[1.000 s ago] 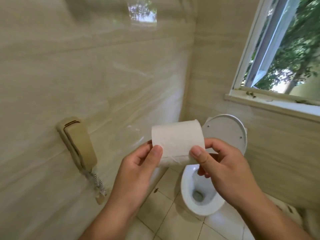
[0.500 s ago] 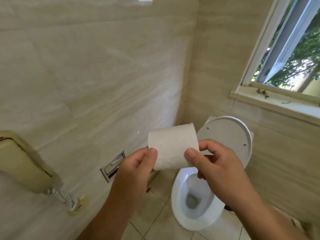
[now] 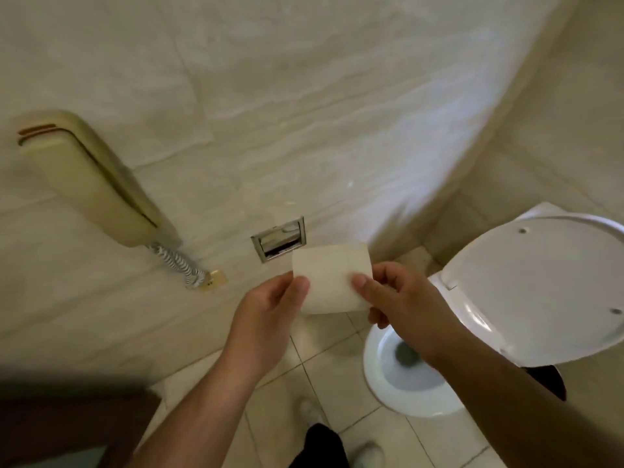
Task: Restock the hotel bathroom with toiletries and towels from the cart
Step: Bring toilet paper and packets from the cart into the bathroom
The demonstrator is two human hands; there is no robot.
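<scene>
A white toilet paper roll point(image 3: 329, 276) is held sideways between both hands at the centre of the head view. My left hand point(image 3: 270, 315) grips its left end with the thumb on the front. My right hand point(image 3: 401, 309) grips its right end the same way. Just above and left of the roll, a recessed chrome paper holder point(image 3: 278, 238) is set in the tiled wall; its slot looks dark and the roll hides its lower right corner.
A beige wall phone point(image 3: 94, 182) with a coiled cord point(image 3: 175, 261) hangs on the left wall. A white toilet point(image 3: 381, 373) with its lid point(image 3: 537, 285) raised stands at the right. My shoes point(image 3: 368, 456) are on the tiled floor. A dark edge point(image 3: 67, 420) sits bottom left.
The view has tilted down and left: the window is out of sight, and the floor and my feet have come into view. The roll now sits close to the wall holder, still in both hands.
</scene>
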